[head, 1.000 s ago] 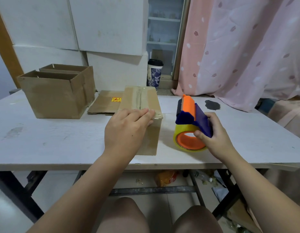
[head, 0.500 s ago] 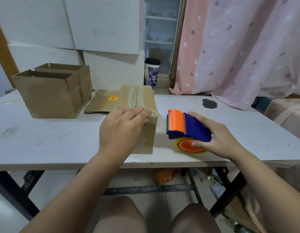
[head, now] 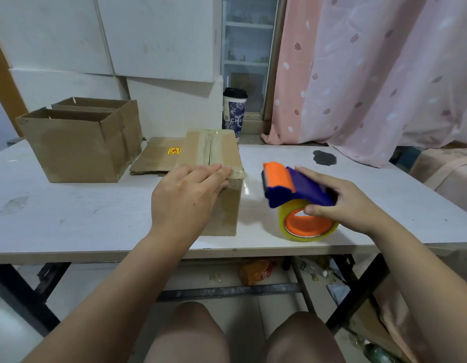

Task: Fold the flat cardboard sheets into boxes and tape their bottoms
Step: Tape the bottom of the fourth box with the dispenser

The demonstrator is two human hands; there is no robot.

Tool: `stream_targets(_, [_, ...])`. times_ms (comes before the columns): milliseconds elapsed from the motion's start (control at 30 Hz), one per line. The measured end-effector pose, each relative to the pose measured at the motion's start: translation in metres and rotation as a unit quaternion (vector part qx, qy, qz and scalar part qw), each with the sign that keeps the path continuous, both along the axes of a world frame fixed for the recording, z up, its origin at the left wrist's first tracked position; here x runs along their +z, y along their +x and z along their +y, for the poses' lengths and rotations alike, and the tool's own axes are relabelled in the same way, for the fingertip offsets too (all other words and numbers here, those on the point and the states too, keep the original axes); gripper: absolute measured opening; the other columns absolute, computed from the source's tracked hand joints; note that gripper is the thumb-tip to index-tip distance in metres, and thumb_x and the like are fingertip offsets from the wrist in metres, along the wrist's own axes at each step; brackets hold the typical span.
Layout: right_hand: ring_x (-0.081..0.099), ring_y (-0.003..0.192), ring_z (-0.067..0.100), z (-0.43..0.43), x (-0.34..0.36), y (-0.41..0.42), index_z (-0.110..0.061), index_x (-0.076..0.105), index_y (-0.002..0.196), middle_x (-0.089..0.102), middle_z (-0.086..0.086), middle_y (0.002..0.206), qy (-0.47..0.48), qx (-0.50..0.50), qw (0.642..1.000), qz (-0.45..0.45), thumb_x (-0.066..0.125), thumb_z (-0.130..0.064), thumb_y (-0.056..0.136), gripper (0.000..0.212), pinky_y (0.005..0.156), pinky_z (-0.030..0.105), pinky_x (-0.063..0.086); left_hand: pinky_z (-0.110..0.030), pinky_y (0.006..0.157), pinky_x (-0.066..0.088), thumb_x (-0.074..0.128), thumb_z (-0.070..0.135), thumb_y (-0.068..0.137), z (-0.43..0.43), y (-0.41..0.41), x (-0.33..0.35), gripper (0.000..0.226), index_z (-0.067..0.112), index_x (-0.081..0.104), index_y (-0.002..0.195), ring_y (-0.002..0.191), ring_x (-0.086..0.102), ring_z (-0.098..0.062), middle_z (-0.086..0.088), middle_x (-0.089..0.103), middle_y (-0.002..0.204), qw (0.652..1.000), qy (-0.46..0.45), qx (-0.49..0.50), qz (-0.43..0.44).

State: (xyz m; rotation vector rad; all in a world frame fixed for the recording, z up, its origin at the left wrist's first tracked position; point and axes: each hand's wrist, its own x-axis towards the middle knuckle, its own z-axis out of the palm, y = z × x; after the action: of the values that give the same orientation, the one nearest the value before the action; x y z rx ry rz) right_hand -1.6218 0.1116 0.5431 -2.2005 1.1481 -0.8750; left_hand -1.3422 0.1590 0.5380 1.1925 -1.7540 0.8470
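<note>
A folded cardboard box stands bottom-up in the middle of the white table, with clear tape along its seam and over its near edge. My left hand lies flat on that near top edge, fingers straight, pressing the tape end down. To the right, the blue and orange tape dispenser with its clear tape roll rests on the table. My right hand lies over its blue handle, fingers stretched along the top and thumb against the roll.
Two open-topped cardboard boxes stand at the back left. A flat cardboard sheet with a yellow sticker lies behind the taped box. A paper cup stands beyond the table's far edge. Pink curtain hangs at right.
My right hand has lowered the tape dispenser from a raised, tilted position down onto the table and loosened its hold. My left hand stays pressed on the box edge.
</note>
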Motion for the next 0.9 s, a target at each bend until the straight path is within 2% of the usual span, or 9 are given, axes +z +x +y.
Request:
stream_targets(67, [0.052, 0.106, -0.011, -0.001, 0.003, 0.005, -0.072, 0.038, 0.123, 0.051, -0.043, 0.117, -0.026, -0.014, 0.998, 0.061, 0.082, -0.053, 0.064, 0.076, 0.079, 0.000, 0.037, -0.025, 0.066, 0.050, 0.071, 0.019, 0.083, -0.001, -0.001, -0.001, 0.014, 0.015, 0.077, 0.096, 0.072, 0.068, -0.022, -0.001, 0.074, 0.091, 1.000, 0.012, 0.005, 0.003])
stream_targets(200, [0.048, 0.094, -0.019, -0.004, 0.023, 0.018, -0.072, 0.036, 0.121, 0.050, -0.045, 0.105, -0.030, -0.010, 0.991, 0.131, 0.069, -0.065, 0.061, 0.069, 0.072, -0.001, 0.035, -0.028, 0.067, 0.051, 0.069, 0.018, 0.085, -0.002, 0.000, -0.002, 0.016, 0.014, 0.075, 0.099, 0.074, 0.068, -0.024, -0.003, 0.074, 0.094, 1.000, 0.021, 0.015, -0.013])
stream_targets(333, [0.045, 0.089, -0.025, -0.008, 0.052, 0.023, -0.073, 0.037, 0.115, 0.049, -0.049, 0.089, -0.042, 0.004, 0.976, 0.215, 0.067, -0.069, 0.061, 0.062, 0.067, 0.003, 0.036, -0.038, 0.077, 0.049, 0.064, 0.018, 0.080, 0.002, -0.003, -0.003, 0.036, 0.011, 0.067, 0.116, 0.087, 0.066, -0.029, -0.009, 0.070, 0.104, 0.996, 0.071, 0.031, -0.046])
stream_targets(433, [0.051, 0.093, -0.012, -0.011, 0.068, 0.024, -0.070, 0.040, 0.121, 0.053, -0.038, 0.100, -0.028, 0.007, 0.964, 0.263, 0.066, -0.071, 0.064, 0.063, 0.072, 0.013, 0.037, -0.048, 0.086, 0.044, 0.073, 0.029, 0.070, 0.005, -0.014, -0.003, 0.063, 0.017, 0.056, 0.129, 0.093, 0.060, -0.036, -0.014, 0.064, 0.112, 0.988, 0.133, 0.068, -0.044])
stream_targets(533, [0.054, 0.090, -0.003, -0.011, 0.079, 0.027, -0.064, 0.043, 0.123, 0.054, -0.034, 0.103, -0.021, 0.008, 0.957, 0.288, 0.071, -0.063, 0.068, 0.062, 0.071, 0.015, 0.037, -0.060, 0.098, 0.033, 0.083, 0.038, 0.060, 0.004, -0.030, -0.003, 0.069, 0.019, 0.059, 0.122, 0.107, 0.055, -0.035, -0.013, 0.059, 0.119, 0.985, 0.134, 0.094, -0.061])
stream_targets(600, [0.053, 0.087, -0.003, -0.011, 0.086, 0.031, -0.058, 0.045, 0.129, 0.050, -0.037, 0.099, -0.029, -0.001, 0.951, 0.307, 0.071, -0.061, 0.070, 0.064, 0.069, 0.014, 0.036, -0.053, 0.100, 0.034, 0.085, 0.030, 0.061, 0.000, -0.037, -0.005, 0.062, 0.013, 0.061, 0.115, 0.105, 0.057, -0.033, -0.013, 0.061, 0.114, 0.990, 0.102, 0.066, -0.069])
stream_targets(667, [0.052, 0.082, -0.002, -0.010, 0.092, 0.034, -0.055, 0.046, 0.130, 0.052, -0.034, 0.094, -0.033, -0.008, 0.946, 0.324, 0.071, -0.059, 0.072, 0.064, 0.066, 0.015, 0.036, -0.043, 0.089, 0.046, 0.083, 0.018, 0.066, -0.004, -0.041, -0.010, 0.051, 0.006, 0.063, 0.111, 0.095, 0.062, -0.030, -0.013, 0.065, 0.107, 0.996, 0.067, 0.017, -0.054])
stream_targets(767, [0.049, 0.076, -0.001, -0.009, 0.099, 0.038, -0.048, 0.048, 0.133, 0.051, -0.028, 0.084, -0.032, -0.006, 0.939, 0.344, 0.071, -0.055, 0.075, 0.063, 0.062, 0.015, 0.034, -0.038, 0.081, 0.049, 0.074, 0.013, 0.075, -0.009, -0.043, -0.015, 0.036, 0.002, 0.065, 0.108, 0.088, 0.064, -0.028, -0.013, 0.068, 0.100, 1.000, 0.022, -0.008, -0.011])
stream_targets(900, [0.048, 0.081, 0.001, -0.013, 0.109, 0.043, -0.041, 0.051, 0.132, 0.054, -0.018, 0.106, -0.008, 0.004, 0.933, 0.359, 0.072, -0.050, 0.076, 0.061, 0.066, 0.015, 0.035, -0.035, 0.078, 0.047, 0.055, 0.019, 0.083, -0.009, -0.043, -0.012, 0.030, 0.003, 0.067, 0.105, 0.083, 0.065, -0.025, -0.010, 0.069, 0.093, 0.999, 0.029, -0.017, 0.004])
